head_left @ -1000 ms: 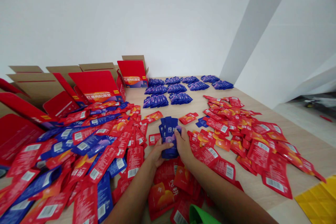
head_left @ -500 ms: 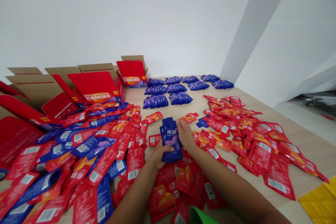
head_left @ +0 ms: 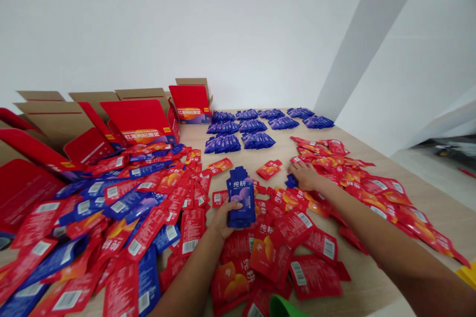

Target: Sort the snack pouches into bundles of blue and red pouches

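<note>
In the head view my left hand (head_left: pixel 224 220) is closed around a small stack of blue pouches (head_left: pixel 241 200), the thumb pressed across the front one. White lettering and purple fruit show on that front pouch. Farther right, my right hand (head_left: pixel 305 176) has its fingers curled down over another blue pouch (head_left: pixel 291 182) at the edge of the right-hand pile of red pouches (head_left: pixel 334 171); most of this pouch is hidden under the hand. More red pouches (head_left: pixel 266 252) lie below and between my forearms.
Fanned groups of blue pouches (head_left: pixel 255 139) stand in rows toward the wall. A mixed heap of red and blue pouches (head_left: pixel 145 208) covers the left side. Open red cartons (head_left: pixel 139 116) line the back left. Something green (head_left: pixel 284 307) shows at the bottom edge.
My right hand has left the stack and moved right to a blue pouch by the right pile. Some red pouches beneath it have shifted toward me. My left hand still holds the stack.
</note>
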The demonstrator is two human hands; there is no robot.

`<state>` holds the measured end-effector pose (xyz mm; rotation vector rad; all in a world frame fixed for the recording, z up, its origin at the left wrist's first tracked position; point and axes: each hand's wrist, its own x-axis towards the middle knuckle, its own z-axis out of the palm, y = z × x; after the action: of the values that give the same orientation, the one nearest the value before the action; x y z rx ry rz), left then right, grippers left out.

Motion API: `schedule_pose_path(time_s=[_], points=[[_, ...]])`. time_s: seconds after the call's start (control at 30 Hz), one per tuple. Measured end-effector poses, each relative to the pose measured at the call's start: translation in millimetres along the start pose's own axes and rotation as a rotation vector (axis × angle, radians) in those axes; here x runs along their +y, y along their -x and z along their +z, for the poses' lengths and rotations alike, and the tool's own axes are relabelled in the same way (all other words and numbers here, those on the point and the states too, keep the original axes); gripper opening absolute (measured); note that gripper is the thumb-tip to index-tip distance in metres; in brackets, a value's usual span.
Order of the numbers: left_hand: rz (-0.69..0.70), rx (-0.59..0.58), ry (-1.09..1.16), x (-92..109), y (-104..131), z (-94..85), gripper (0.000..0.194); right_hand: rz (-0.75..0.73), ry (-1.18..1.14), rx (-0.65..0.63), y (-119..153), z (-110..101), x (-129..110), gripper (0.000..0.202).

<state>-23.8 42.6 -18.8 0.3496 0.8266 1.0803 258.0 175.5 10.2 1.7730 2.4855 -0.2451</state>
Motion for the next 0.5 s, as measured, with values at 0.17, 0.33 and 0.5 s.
schedule_pose_path(time_s=[0.17, 0.33, 0.5], points=[[0.022, -0.007, 0.037, 0.0, -0.1, 0.3, 0.035, -0.214, 0.299, -0.054, 2.9, -10.9, 9.3, 0.046], [0.004, -0.094, 0.040, 0.1, 0.9, -1.8, 0.030, -0.305, 0.224, -0.018, 11.3, -26.7, 15.4, 0.028], [-0.024, -0.131, 0.048, 2.1, 3.0, 0.6, 0.036, -0.263, -0.043, 0.119, 13.1, -43.0, 25.4, 0.017]])
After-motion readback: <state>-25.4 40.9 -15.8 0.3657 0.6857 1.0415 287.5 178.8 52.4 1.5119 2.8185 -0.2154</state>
